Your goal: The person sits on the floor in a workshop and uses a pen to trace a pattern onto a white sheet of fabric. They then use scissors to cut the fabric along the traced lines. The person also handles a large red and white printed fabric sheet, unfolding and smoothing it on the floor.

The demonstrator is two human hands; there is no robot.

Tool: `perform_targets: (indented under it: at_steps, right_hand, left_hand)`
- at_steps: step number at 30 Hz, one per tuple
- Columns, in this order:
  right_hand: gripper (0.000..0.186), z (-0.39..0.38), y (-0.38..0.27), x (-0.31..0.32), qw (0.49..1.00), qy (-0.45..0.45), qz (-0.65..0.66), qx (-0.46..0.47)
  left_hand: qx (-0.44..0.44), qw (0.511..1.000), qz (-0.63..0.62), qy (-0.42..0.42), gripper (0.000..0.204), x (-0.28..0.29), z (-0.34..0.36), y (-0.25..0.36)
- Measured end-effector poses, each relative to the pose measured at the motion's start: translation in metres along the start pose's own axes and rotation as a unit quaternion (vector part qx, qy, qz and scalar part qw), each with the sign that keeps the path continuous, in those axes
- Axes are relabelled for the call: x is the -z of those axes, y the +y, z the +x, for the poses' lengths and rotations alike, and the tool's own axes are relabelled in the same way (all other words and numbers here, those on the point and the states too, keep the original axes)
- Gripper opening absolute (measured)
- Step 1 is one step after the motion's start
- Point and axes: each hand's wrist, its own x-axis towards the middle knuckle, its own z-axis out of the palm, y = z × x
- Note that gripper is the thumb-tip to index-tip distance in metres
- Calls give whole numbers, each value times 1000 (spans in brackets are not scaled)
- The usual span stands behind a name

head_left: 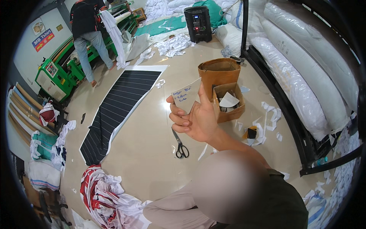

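Observation:
My right hand (196,118) is raised over the floor, its fingers and thumb closed on a small pale paper card (186,97) with blue handwriting. The written side of the card is turned up into view. Just below the hand, black-handled scissors (180,148) lie on the tiled floor, apart from it. Beyond the hand stand an open cardboard box (230,112) with paper pieces in it and a taller brown container (219,76). My left hand is out of view. A blurred round patch covers part of the lower middle.
Black striped fabric with white edges (121,103) lies to the left. Red and white cloth (95,187) is heaped nearer. A person (91,38) stands by a green machine (57,78). A black speaker (197,24) stands at the back; wrapped rolls (293,76) fill a rack at right.

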Motion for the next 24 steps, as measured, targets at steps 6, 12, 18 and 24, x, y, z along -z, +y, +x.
perform_targets:
  at_steps: [6, 12, 18, 24]
  right_hand:
    - [91, 0, 0, 0, 1000, 5, -16, -3]
    - [94, 1, 0, -5, 1000, 11, -10, -5]
    - [92, 2, 5, -1, 1000, 18, -23, -1]
    - [92, 2, 3, -1, 1000, 18, -25, -2]
  left_hand:
    - [-1, 1000, 8, -2, 46, 4, -7, 6]
    - [4, 1000, 27, -7, 46, -16, -8, -9]
    - [-3, 998, 49, -25, 46, -7, -5, -4]
    - [8, 998, 51, -26, 46, -13, -10, -6]
